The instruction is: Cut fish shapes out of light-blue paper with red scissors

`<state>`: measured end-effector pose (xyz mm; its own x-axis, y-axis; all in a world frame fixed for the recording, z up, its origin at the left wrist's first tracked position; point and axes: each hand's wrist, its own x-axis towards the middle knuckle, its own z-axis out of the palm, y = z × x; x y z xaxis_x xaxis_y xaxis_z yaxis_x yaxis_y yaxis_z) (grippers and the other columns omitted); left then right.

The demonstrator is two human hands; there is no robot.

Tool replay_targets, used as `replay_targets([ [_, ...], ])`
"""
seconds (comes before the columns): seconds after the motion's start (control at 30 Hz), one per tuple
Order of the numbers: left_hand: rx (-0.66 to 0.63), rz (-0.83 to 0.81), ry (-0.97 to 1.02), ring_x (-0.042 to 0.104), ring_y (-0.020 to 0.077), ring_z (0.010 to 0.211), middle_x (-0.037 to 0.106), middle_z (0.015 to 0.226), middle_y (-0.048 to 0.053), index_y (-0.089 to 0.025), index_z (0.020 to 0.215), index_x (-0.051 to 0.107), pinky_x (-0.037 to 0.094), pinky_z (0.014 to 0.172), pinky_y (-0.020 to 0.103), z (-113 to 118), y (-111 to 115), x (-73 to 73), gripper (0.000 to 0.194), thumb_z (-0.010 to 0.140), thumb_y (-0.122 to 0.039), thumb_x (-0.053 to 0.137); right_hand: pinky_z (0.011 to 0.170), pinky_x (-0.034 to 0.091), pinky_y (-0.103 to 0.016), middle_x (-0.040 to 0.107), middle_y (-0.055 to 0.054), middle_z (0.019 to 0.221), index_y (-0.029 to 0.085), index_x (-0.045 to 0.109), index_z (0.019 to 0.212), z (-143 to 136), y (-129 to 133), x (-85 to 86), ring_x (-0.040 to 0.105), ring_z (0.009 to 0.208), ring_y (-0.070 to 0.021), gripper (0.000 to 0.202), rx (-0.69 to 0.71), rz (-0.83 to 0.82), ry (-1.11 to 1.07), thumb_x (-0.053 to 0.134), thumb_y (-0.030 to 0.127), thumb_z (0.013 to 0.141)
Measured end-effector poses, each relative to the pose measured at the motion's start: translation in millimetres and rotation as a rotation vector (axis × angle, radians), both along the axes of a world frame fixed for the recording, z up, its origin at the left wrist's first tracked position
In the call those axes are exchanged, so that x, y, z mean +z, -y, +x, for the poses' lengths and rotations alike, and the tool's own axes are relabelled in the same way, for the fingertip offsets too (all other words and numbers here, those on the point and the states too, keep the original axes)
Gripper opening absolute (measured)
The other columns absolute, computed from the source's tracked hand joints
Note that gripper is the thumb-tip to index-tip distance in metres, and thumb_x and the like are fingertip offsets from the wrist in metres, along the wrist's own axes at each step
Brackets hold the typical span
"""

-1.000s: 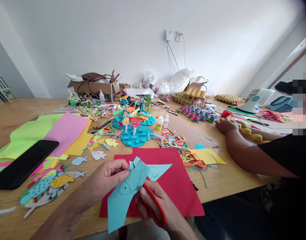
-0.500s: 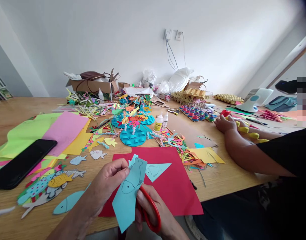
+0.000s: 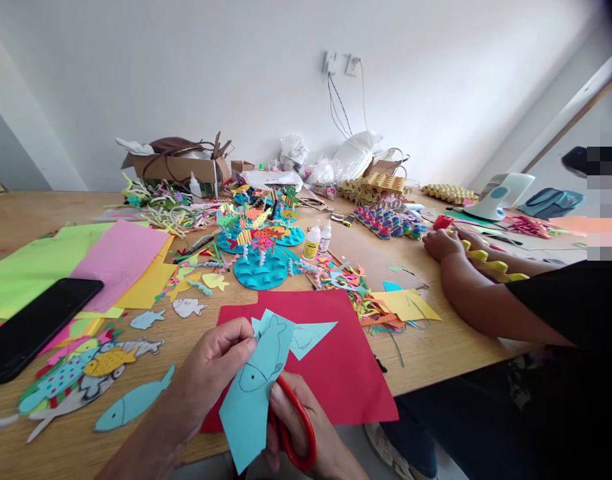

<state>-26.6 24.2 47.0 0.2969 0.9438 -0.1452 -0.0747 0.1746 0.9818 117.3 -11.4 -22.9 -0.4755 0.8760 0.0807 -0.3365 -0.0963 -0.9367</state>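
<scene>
My left hand (image 3: pixel 227 352) pinches the upper left edge of a light blue sheet of paper (image 3: pixel 253 413) that bears a pencil-drawn fish. In my right hand (image 3: pixel 306 413) is a pair of red-handled scissors (image 3: pixel 309 440), its blades mostly hidden behind the paper's right edge. Beneath lies a sheet of red paper (image 3: pixel 346 373), on which rests a light blue paper scrap (image 3: pixel 311 337) with a drawn fish outline. To the left on the table are a cut-out blue fish (image 3: pixel 131 405) and a yellow dotted fish (image 3: pixel 109 361) on other cut-outs.
A black phone (image 3: pixel 46 327) lies beside coloured paper sheets (image 3: pixel 121 260). Blue discs (image 3: pixel 261 272) carry paper fish behind the red sheet, with glue bottles (image 3: pixel 312 241) and paper scraps nearby. At right, another person's hand (image 3: pixel 443 245) holds a yellow egg-carton strip (image 3: pixel 496 267).
The view has shifted slightly, so most things sit a little further left. My hands keep hold of the blue paper and the scissors in nearly the same pose.
</scene>
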Motion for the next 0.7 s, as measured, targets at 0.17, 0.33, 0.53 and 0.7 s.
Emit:
replay_targets([
  [0.17,-0.061,-0.114,0.117,0.035,0.0075,0.047,0.045,0.051,-0.008,-0.019,0.06,0.049,0.034,0.044,0.016,-3.2,-2.5,-0.5,0.028,0.073,-0.036,0.067,0.037,0.033,-0.016,0.047,0.003,0.045,0.015,0.05,0.063,1.1,-1.0,0.3,0.044,0.035,-0.0063,0.054,0.034,0.011,-0.026,0.042,0.061,0.089],
  [0.33,-0.051,-0.244,0.216,0.039,0.0076,0.045,0.05,0.05,-0.006,-0.019,0.062,0.051,0.038,0.044,0.017,-2.0,-1.9,-0.5,0.027,0.069,-0.036,0.071,0.038,0.035,-0.017,0.048,0.002,0.046,0.015,0.05,0.065,3.6,-4.6,1.0,0.045,0.037,-0.0074,0.055,0.099,0.004,-0.049,0.043,0.064,0.087],
  [0.53,-0.016,-0.165,0.11,0.036,0.0077,0.048,0.046,0.051,-0.007,-0.019,0.059,0.049,0.034,0.045,0.016,2.7,2.1,1.7,0.029,0.072,-0.038,0.067,0.039,0.035,-0.015,0.049,0.003,0.047,0.013,0.055,0.069,4.4,-0.5,17.9,0.045,0.038,-0.0066,0.054,0.012,-0.035,0.127,0.047,0.064,0.085],
  [0.7,0.016,-0.08,0.001,0.032,0.0087,0.05,0.041,0.052,-0.007,-0.019,0.058,0.046,0.032,0.045,0.018,4.1,3.4,6.4,0.03,0.074,-0.038,0.063,0.04,0.036,-0.016,0.049,0.003,0.046,0.012,0.059,0.07,2.8,1.6,21.1,0.044,0.038,-0.0068,0.056,-0.014,-0.051,0.163,0.047,0.065,0.084],
])
